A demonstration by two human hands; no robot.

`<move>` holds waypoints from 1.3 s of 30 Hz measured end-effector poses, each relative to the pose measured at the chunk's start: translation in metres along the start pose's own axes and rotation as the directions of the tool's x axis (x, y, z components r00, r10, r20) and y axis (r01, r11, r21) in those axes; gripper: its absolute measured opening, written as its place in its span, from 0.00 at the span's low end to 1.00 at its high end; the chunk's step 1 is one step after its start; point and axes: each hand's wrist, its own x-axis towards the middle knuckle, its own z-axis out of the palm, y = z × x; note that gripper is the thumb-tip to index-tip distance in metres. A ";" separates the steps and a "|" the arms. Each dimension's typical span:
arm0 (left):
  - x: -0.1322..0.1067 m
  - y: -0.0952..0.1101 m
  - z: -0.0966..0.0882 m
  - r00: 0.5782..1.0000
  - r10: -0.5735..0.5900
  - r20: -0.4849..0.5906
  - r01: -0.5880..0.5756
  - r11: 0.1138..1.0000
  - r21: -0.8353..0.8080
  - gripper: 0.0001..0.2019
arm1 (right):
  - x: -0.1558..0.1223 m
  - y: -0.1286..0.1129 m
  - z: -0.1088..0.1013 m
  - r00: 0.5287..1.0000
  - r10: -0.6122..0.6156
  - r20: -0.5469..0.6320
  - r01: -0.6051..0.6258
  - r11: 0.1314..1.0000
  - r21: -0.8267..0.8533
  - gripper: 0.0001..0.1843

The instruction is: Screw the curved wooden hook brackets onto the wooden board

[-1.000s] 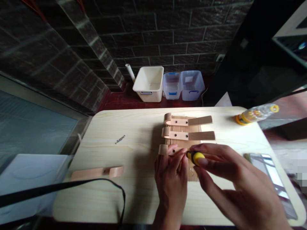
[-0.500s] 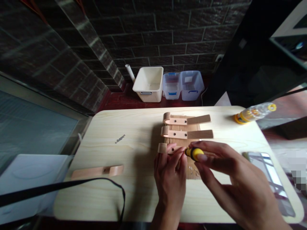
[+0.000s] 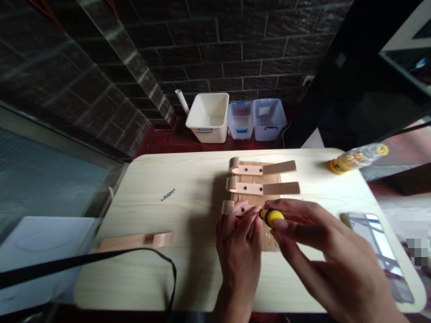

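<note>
My right hand (image 3: 323, 242) pinches the yellow and black handle of a screwdriver (image 3: 273, 217), its tip hidden behind my left fingers. With fingers closed round it, my left hand (image 3: 239, 251) holds a curved wooden hook (image 3: 228, 207) against a wooden board (image 3: 269, 244). One dark screw hole shows in that hook. Two more wooden hooks (image 3: 252, 189) lie across the board farther back, each with two dark holes. Small bright bits, perhaps screws, rest on the board near my right fingers.
A loose wooden hook (image 3: 134, 241) and several screws (image 3: 169, 194) lie on the table's left side. At right are a clear bottle-shaped case with yellow ends (image 3: 357, 158) and a phone (image 3: 380, 255). A black strap (image 3: 101, 256) crosses the front left. Bins (image 3: 210, 134) stand beyond the table.
My right fingers have shifted slightly on the screwdriver handle. My left hand and the hooks stay where they were.
</note>
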 end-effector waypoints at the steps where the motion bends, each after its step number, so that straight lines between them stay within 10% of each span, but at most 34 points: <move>1: 0.000 0.000 0.000 1.000 -0.004 0.004 0.004 1.000 -0.003 0.11 | -0.001 0.000 0.000 1.000 0.002 0.003 -0.002 1.000 0.008 0.10; 39: -0.002 -0.001 0.003 1.000 -0.017 -0.003 0.016 0.998 -0.061 0.10 | -0.005 0.006 0.004 0.996 0.065 -0.055 -0.064 0.997 0.031 0.10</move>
